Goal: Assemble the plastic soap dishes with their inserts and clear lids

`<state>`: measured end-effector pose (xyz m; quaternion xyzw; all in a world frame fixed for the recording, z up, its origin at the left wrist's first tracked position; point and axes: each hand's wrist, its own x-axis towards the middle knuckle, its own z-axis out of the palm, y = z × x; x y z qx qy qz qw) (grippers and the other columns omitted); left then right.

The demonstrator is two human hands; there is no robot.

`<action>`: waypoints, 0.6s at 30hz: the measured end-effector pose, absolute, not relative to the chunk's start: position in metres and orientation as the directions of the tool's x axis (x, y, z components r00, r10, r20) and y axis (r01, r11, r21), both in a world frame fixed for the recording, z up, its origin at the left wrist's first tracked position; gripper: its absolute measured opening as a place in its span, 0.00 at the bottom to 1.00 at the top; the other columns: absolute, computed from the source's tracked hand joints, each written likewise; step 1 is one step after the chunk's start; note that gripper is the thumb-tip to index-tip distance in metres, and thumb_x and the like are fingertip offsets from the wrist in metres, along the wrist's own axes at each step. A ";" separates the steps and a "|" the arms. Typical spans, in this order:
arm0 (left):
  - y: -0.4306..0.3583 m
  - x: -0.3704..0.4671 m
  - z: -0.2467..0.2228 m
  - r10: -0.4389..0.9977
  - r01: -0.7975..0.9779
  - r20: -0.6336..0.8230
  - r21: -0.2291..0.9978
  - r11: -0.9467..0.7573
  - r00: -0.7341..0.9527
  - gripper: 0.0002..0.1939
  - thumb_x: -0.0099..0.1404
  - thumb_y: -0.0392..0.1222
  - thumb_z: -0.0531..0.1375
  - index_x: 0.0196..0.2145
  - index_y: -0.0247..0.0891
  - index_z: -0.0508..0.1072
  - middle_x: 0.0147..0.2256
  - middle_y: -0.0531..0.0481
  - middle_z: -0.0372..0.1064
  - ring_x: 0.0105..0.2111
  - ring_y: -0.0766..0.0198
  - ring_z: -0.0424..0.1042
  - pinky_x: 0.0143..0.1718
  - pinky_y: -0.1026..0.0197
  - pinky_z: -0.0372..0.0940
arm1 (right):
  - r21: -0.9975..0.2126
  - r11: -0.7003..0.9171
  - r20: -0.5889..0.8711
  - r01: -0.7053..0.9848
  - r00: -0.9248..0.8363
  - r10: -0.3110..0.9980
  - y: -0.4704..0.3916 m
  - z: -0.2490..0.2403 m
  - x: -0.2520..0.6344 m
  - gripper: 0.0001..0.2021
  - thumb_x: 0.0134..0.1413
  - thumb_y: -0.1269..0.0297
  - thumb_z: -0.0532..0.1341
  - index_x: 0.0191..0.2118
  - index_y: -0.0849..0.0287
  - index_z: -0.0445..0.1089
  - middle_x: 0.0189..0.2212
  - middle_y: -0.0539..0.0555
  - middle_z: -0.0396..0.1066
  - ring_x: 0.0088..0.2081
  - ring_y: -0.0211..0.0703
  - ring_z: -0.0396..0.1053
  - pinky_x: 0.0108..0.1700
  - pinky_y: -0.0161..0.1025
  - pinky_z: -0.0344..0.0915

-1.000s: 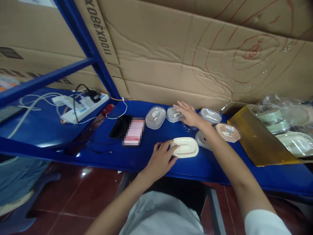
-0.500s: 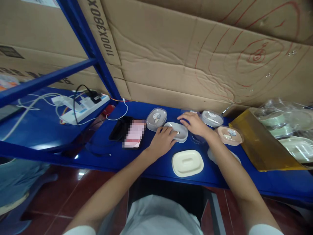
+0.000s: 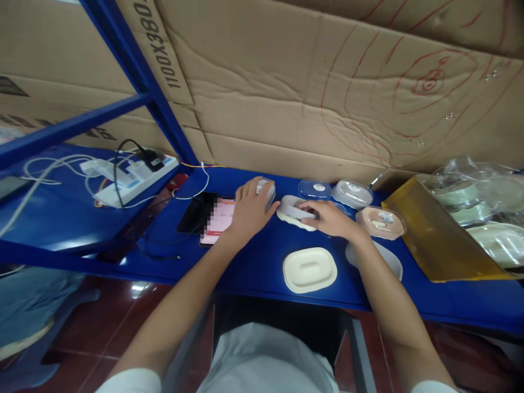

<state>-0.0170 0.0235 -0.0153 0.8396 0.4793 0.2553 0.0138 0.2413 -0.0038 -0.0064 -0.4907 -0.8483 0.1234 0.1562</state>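
My left hand [image 3: 250, 212] lies over a grey oval soap dish with a clear lid [image 3: 266, 188], its fingers curled around it and covering most of it. My right hand [image 3: 329, 218] pinches a grey oval insert [image 3: 297, 209], which is tilted up at its right end. Under this insert shows the edge of a cream base [image 3: 295, 222]. Nearer my body lies a cream oval dish part [image 3: 310, 269]. A clear lid [image 3: 314, 189] rests behind my right hand, and another clear piece is partly hidden beneath it.
Two lidded dishes, one grey [image 3: 352, 194] and one peach [image 3: 380, 222], stand on the right. A translucent oval piece [image 3: 387, 259] lies by my right forearm. Beyond is a yellowish box [image 3: 428, 234] with wrapped dishes. A phone [image 3: 216, 218] and a power strip [image 3: 135, 183] are left.
My left hand has moved left, from the middle grey dish onto the lidded one. My right hand has come down and lifted one end of the grey insert.
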 end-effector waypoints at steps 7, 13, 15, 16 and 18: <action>0.041 -0.034 -0.016 0.964 0.925 0.179 0.290 -0.244 0.198 0.38 0.68 0.49 0.68 0.70 0.38 0.62 0.65 0.28 0.66 0.62 0.32 0.69 0.59 0.37 0.66 | -0.280 0.399 0.200 0.873 -0.354 0.914 -0.011 -0.006 0.245 0.18 0.70 0.63 0.61 0.62 0.53 0.73 0.58 0.59 0.79 0.57 0.61 0.73 0.60 0.61 0.62; 0.070 -0.034 -0.006 0.964 0.891 0.173 0.378 -0.253 0.201 0.25 0.76 0.56 0.58 0.64 0.43 0.68 0.54 0.39 0.77 0.53 0.44 0.78 0.53 0.47 0.71 | -0.058 0.190 0.422 0.980 -0.148 0.894 -0.015 -0.006 0.260 0.22 0.67 0.71 0.56 0.63 0.60 0.74 0.60 0.67 0.75 0.59 0.70 0.67 0.60 0.66 0.59; 0.081 -0.032 -0.007 0.955 0.881 0.188 0.377 -0.284 0.228 0.25 0.76 0.52 0.57 0.65 0.41 0.68 0.58 0.38 0.75 0.58 0.45 0.76 0.57 0.47 0.69 | -0.042 0.198 0.426 0.979 -0.161 0.890 -0.013 -0.011 0.256 0.24 0.66 0.73 0.55 0.64 0.59 0.72 0.64 0.67 0.72 0.61 0.69 0.66 0.61 0.67 0.58; 0.085 -0.030 -0.009 0.947 0.876 0.196 0.369 -0.310 0.253 0.25 0.75 0.49 0.59 0.65 0.40 0.68 0.61 0.38 0.73 0.61 0.46 0.73 0.60 0.47 0.68 | -0.056 0.236 0.406 0.970 -0.194 0.893 -0.013 -0.014 0.252 0.24 0.67 0.73 0.54 0.65 0.58 0.72 0.65 0.66 0.71 0.62 0.68 0.65 0.61 0.67 0.57; 0.088 -0.027 -0.012 0.927 0.867 0.211 0.340 -0.366 0.309 0.25 0.73 0.46 0.61 0.65 0.40 0.70 0.66 0.37 0.68 0.67 0.45 0.66 0.65 0.44 0.63 | -0.100 0.342 0.342 0.934 -0.291 0.893 -0.014 -0.017 0.241 0.23 0.70 0.72 0.53 0.65 0.56 0.72 0.65 0.64 0.72 0.64 0.64 0.66 0.63 0.64 0.57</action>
